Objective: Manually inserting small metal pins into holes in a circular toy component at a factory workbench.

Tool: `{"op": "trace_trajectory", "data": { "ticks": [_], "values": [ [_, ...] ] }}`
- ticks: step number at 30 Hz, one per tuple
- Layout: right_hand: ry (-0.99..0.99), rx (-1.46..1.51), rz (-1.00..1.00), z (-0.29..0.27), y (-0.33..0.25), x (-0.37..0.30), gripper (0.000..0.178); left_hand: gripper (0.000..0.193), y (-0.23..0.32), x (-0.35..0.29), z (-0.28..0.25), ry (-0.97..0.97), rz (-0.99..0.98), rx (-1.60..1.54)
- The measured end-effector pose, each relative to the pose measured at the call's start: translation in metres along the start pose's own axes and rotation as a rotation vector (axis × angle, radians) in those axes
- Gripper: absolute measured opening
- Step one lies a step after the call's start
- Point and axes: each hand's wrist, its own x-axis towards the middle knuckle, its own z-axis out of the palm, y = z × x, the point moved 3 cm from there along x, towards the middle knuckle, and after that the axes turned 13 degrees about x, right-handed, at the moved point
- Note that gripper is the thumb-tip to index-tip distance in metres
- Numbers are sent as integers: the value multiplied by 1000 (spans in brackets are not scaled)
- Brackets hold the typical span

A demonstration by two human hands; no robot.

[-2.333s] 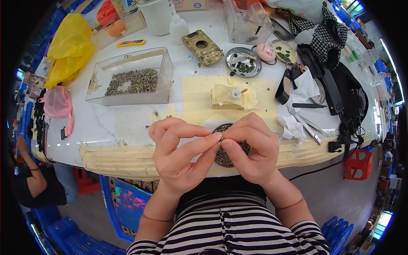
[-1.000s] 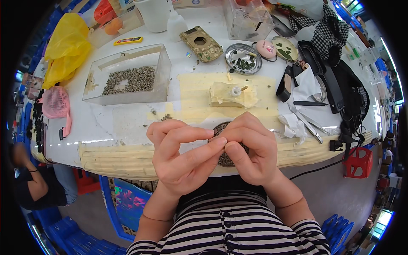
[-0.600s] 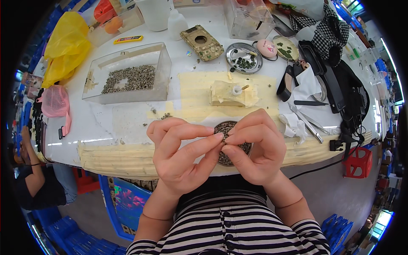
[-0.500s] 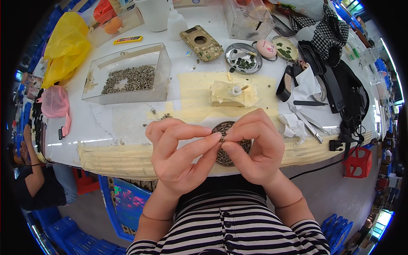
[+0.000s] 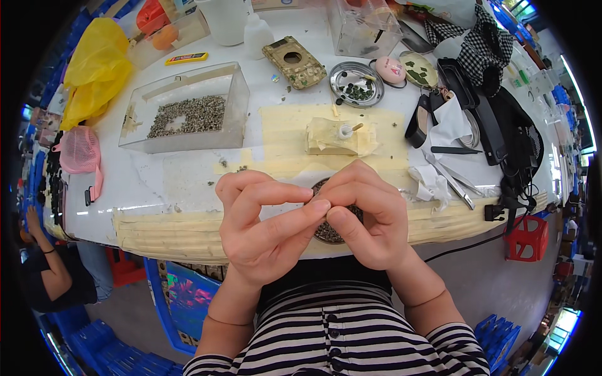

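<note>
My left hand (image 5: 263, 235) and my right hand (image 5: 370, 216) meet fingertip to fingertip near the table's front edge. Both are pinched closed, and whatever they hold is tiny and hidden by the fingers. Beneath them is a round dish filled with small grey-brown pieces (image 5: 328, 234), partly covered by my hands. Beyond my fingers a tape-covered block (image 5: 323, 148) with a small white cup and a short stick stands on yellow tape. A clear plastic box (image 5: 236, 109) at the left holds a heap of similar small pieces (image 5: 197, 116).
A camouflage-patterned toy body (image 5: 307, 70) and a metal dish (image 5: 333, 76) with dark green bits lie at the back. To the right are tweezers (image 5: 453, 183), crumpled white tissue (image 5: 428, 186) and black straps. A yellow bag (image 5: 94, 69) hangs at the left; another person (image 5: 56, 272) sits beyond.
My two hands have drawn slightly closer together, the right moving a little left. The tiny piece glimpsed between my fingertips is now covered. The whole view has shifted slightly.
</note>
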Motion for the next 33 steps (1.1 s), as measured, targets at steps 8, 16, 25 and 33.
{"op": "trace_trajectory", "data": {
  "ticks": [8, 16, 25, 33],
  "values": [
    [52, -29, -20, -3, -1, -1, 14, 35, 3, 2, -3, -1, -29, 43],
    [150, -312, -225, 2, -9, -1, 23, 33, 0, 0, 1, 19, -74, 91],
    [72, -55, 11, -1, -2, -2, 11, 35, 1, -1, -1, 5, -45, 67],
    [61, 58, 79, -4, 3, -2, 9, 34, 1, 0, 0, 3, -41, 60]
  ]
}}
